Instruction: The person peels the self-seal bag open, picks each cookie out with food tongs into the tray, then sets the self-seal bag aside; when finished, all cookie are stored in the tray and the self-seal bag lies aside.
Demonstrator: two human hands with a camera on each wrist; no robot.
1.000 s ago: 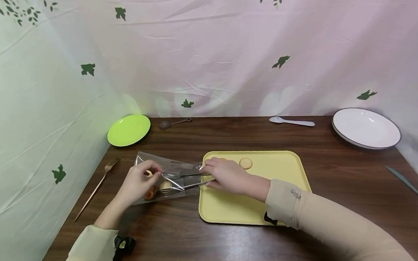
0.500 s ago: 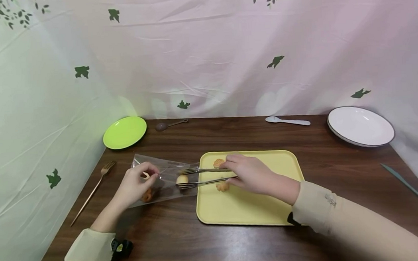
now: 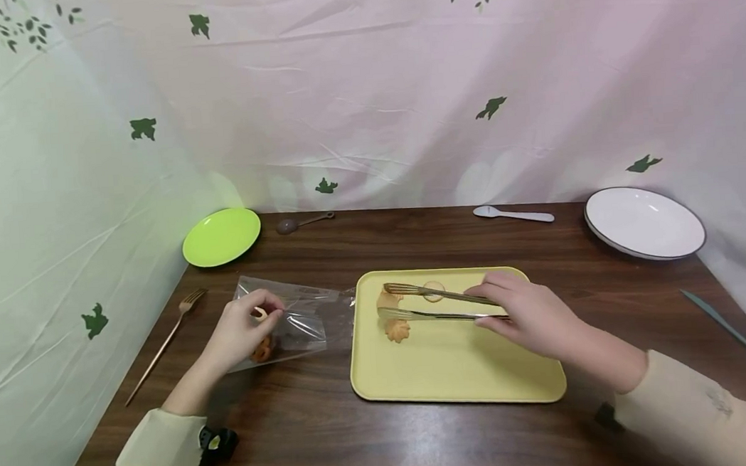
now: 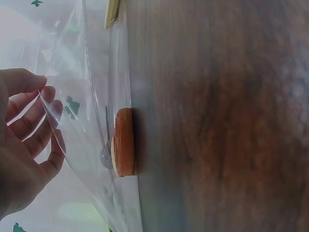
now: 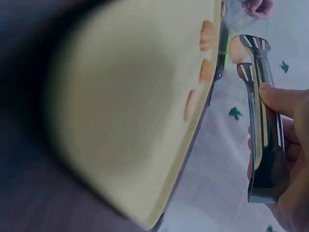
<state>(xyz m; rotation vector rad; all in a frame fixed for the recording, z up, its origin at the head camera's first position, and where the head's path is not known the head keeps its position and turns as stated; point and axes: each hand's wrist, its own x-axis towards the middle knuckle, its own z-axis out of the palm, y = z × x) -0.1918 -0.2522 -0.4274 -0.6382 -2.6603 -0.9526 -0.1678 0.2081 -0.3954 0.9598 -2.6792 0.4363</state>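
My left hand point(image 3: 247, 328) pinches the upper film of a clear plastic bag point(image 3: 302, 326) between thumb and fingertips, lifting it. Inside the bag lies a brown cookie point(image 4: 124, 142), near that hand. My right hand point(image 3: 532, 312) grips metal tongs point(image 5: 263, 125) with slotted ends, held over the yellow tray point(image 3: 452, 371). Between the tong tips is a pale round cookie point(image 5: 236, 50), above the tray's left side. On the tray lie a flower-shaped cookie point(image 3: 397, 330) and a round cookie point(image 3: 434, 291); another cookie point(image 5: 206, 35) shows there in the right wrist view.
A green plate point(image 3: 222, 237) and a brown spoon point(image 3: 289, 226) are at the back left, a copper fork point(image 3: 168, 342) at the left. At the back right are a pale spoon point(image 3: 513, 214) and a white dish point(image 3: 644, 222). A teal knife point(image 3: 732, 332) lies far right.
The right hand has drawn the tongs rightward out of the bag, with the pale round cookie between their tips, to above the tray. The left hand still pinches the bag film.
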